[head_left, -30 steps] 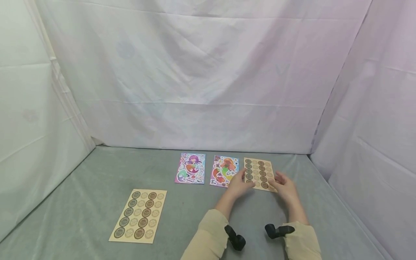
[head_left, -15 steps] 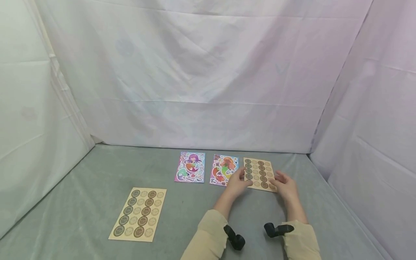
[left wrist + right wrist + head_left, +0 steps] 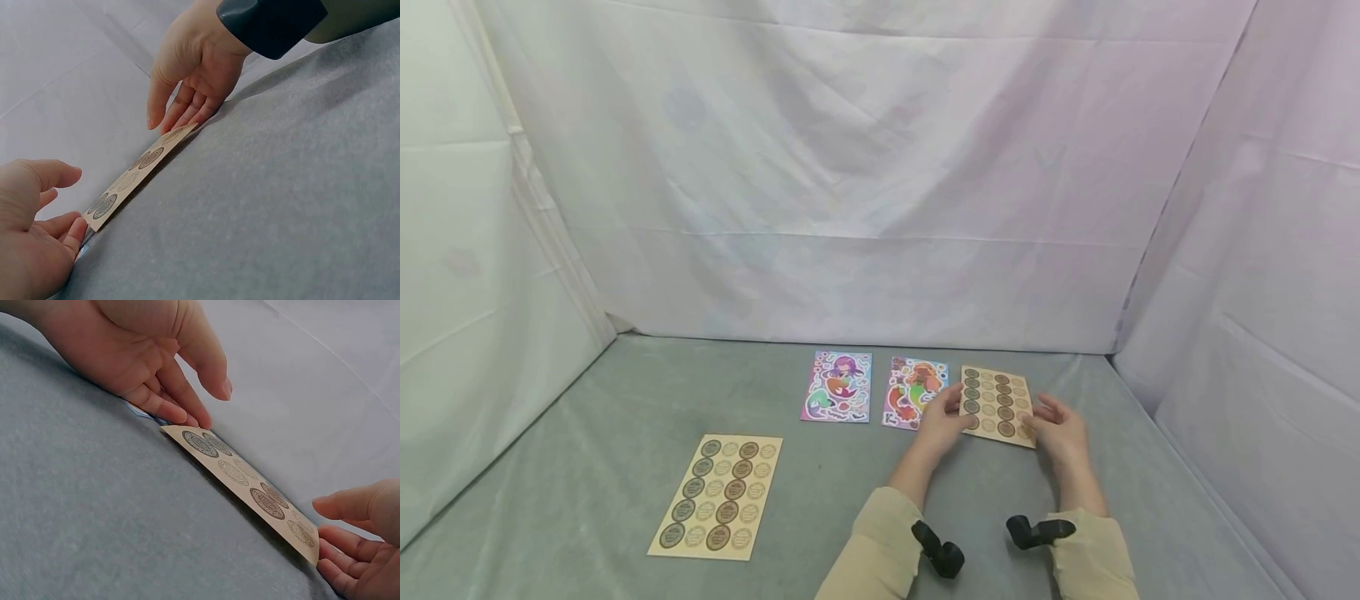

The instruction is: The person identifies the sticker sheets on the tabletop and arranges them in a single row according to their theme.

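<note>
A tan sticker sheet (image 3: 997,404) with rows of round dark and pale seals lies at the right end of the back row. My left hand (image 3: 938,425) is at its left edge, fingertips touching the side. At the opposite edge, my right hand (image 3: 1060,429) touches with its fingers. Both wrist views show the sheet (image 3: 128,178) between the fingers of the two hands, with both thumbs raised off its face. Its near edge (image 3: 237,503) stands slightly up from the cloth. A mermaid sticker sheet (image 3: 913,392) beside it is partly covered by my left hand.
Another mermaid sticker sheet (image 3: 838,387) lies farther left in the back row. A second tan seal sheet (image 3: 718,496) rests nearer, at the front left. Grey cloth (image 3: 842,508) covers the table, and white curtains (image 3: 850,167) close off the back and sides.
The tan sheet between my hands has shifted slightly toward me and turned a little. My left thumb has drawn back toward the sheet's left edge. The other sheets keep their places.
</note>
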